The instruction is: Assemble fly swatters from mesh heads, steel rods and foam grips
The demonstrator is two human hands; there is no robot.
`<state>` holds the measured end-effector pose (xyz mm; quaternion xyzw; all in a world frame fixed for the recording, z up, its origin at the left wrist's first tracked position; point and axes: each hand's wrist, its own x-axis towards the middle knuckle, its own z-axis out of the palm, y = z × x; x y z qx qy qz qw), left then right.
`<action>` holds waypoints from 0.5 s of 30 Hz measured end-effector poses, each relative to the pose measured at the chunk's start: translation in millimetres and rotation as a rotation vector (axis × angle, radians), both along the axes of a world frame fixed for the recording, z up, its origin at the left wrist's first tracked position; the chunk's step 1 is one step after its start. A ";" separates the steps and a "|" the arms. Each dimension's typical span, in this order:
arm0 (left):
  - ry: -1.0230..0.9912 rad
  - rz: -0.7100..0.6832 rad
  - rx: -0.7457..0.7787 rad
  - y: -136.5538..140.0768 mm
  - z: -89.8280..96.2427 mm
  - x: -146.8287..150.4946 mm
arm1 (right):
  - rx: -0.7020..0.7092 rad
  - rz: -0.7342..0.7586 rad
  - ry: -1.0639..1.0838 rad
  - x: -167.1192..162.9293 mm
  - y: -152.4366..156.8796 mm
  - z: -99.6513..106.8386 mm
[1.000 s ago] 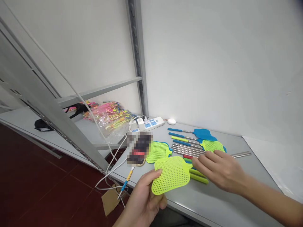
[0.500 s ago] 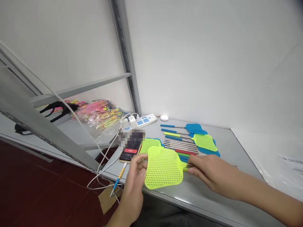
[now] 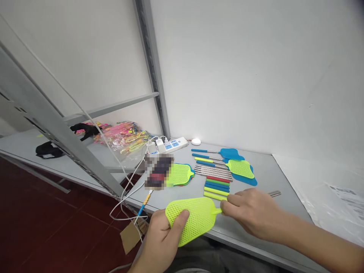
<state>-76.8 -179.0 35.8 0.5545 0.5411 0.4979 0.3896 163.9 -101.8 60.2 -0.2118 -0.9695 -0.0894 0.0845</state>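
My left hand (image 3: 166, 237) grips the outer end of a yellow-green fly swatter head (image 3: 196, 220), thumb laid across its perforated face. My right hand (image 3: 251, 210) is closed around the neck end of that head, hiding the joint. Beyond the right hand a metal rod (image 3: 274, 193) shows; whether the fingers hold it is hidden. Behind the hands lie several coloured handle grips (image 3: 217, 186) in red, green, blue and yellow-green. Past them are several bare metal rods (image 3: 213, 172). A stack of swatter heads (image 3: 182, 174), yellow-green on top, lies to their left.
Several whole fly swatters (image 3: 231, 153) lie at the back of the grey table. A phone (image 3: 159, 174), a power strip (image 3: 176, 145) and a white round device (image 3: 196, 141) are near the shelf post (image 3: 155, 76). White plastic (image 3: 327, 197) covers the right side.
The swatter head has come lower and nearer to me, and tilted. My left thumb has moved onto its face. My right hand stays at the neck, slightly lower. The view has shifted a little.
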 end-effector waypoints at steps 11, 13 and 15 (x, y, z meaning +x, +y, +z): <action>-0.682 0.148 -0.436 15.0 9.1 -16.9 | 0.328 -0.298 0.325 73.7 42.8 -1.0; -0.681 0.048 -0.498 17.4 4.3 -10.0 | 0.202 -0.160 0.292 45.6 29.4 0.3; -0.675 -0.004 -0.546 21.9 0.4 -5.5 | 0.131 -0.034 0.251 12.8 15.8 -0.6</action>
